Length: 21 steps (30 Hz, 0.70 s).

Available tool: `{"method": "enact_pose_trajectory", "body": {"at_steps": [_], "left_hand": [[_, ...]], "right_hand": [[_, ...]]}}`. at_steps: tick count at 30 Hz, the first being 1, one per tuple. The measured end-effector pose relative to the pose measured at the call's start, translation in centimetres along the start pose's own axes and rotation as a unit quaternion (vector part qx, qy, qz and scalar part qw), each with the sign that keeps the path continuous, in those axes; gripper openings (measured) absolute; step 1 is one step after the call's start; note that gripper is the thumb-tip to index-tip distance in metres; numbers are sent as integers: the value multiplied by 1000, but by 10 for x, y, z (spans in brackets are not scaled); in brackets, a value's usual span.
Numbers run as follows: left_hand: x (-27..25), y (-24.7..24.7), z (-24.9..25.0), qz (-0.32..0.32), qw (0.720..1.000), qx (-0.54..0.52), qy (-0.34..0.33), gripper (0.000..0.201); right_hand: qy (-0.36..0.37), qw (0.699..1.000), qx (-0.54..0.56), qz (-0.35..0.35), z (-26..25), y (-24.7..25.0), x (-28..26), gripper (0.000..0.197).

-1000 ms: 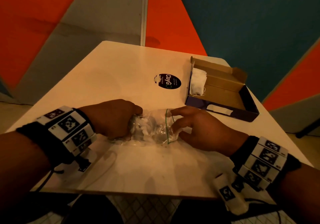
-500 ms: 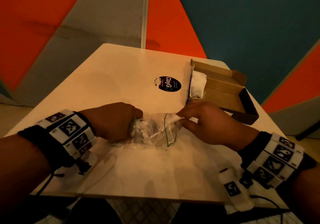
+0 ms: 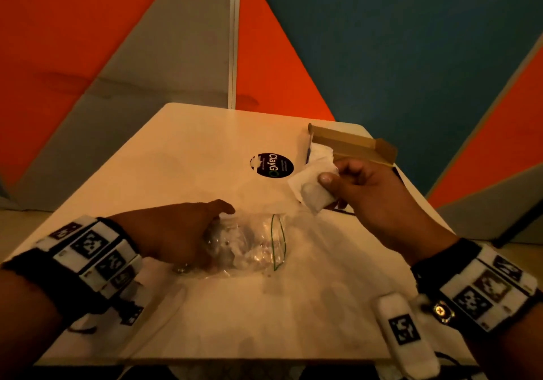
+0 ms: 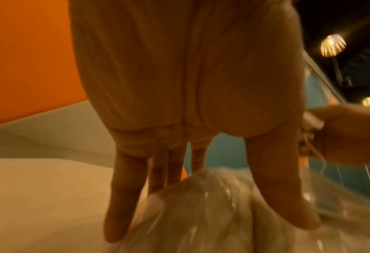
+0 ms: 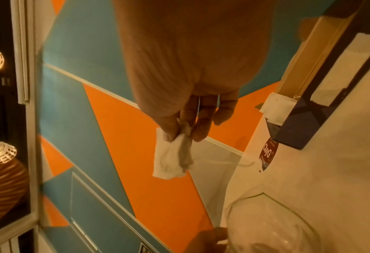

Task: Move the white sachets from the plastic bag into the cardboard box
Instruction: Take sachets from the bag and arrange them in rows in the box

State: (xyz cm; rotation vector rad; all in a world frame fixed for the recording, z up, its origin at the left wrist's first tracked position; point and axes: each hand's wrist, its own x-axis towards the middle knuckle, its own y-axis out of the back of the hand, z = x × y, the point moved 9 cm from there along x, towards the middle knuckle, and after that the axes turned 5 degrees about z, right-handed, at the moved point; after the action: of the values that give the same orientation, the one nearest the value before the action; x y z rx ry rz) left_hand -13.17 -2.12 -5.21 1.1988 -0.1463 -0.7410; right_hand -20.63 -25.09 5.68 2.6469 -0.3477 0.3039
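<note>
A clear plastic bag with a green-lined mouth lies on the table and holds several white sachets. My left hand holds its closed left end, the bag bunched between thumb and fingers. My right hand is raised above the table just in front of the cardboard box. It pinches one white sachet between thumb and fingers, and the sachet hangs below them. White sachets lie at the box's left end. My hand hides most of the box's inside.
The white table carries a round black ClayGo sticker left of the box. Orange, grey and blue wall panels stand behind the table's far edge. The dark-sided box sits near the table's right edge.
My right hand has drawn a sachet out of the bag's mouth and lifted it up and to the right, toward the box. My left hand stays on the bag.
</note>
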Motion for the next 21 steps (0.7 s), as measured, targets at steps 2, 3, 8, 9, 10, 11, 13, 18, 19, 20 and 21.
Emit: {"method": "enact_pose_trajectory", "body": {"at_steps": [2, 3, 8, 9, 10, 11, 13, 18, 19, 20, 21], "left_hand": [[-8, 16, 6, 34, 999, 9, 6, 102], [-12, 28, 13, 77, 997, 18, 4, 103], [-35, 69, 69, 283, 938, -197, -37, 50], [-35, 66, 78, 293, 927, -233, -40, 46], [-34, 63, 84, 301, 915, -265, -43, 40], [-31, 60, 86, 311, 900, -301, -43, 32], [-25, 53, 80, 317, 866, -386, -26, 22], [-22, 48, 57, 309, 781, -543, -3, 10], [-23, 51, 52, 315, 766, -560, -1, 10], [-24, 54, 47, 322, 752, -575, -2, 11], [-25, 58, 42, 328, 738, -589, -6, 12]], "right_hand": [[-15, 999, 30, 24, 3, 2, -1, 14], [-20, 999, 37, 33, 4, 2, -2, 16], [-40, 993, 101, 45, 10, -13, -5, 11], [-42, 992, 112, 42, 11, -18, -6, 10], [-45, 991, 123, 37, 12, -22, -7, 10], [-50, 989, 134, 31, 13, -26, -8, 9], [-64, 985, 157, 26, 15, -30, -10, 10], [-101, 968, 227, 24, 22, -29, -15, 12], [-108, 966, 232, 24, 23, -28, -15, 13], [-114, 964, 237, 24, 25, -27, -15, 13], [-120, 963, 242, 24, 27, -26, -14, 14]]}}
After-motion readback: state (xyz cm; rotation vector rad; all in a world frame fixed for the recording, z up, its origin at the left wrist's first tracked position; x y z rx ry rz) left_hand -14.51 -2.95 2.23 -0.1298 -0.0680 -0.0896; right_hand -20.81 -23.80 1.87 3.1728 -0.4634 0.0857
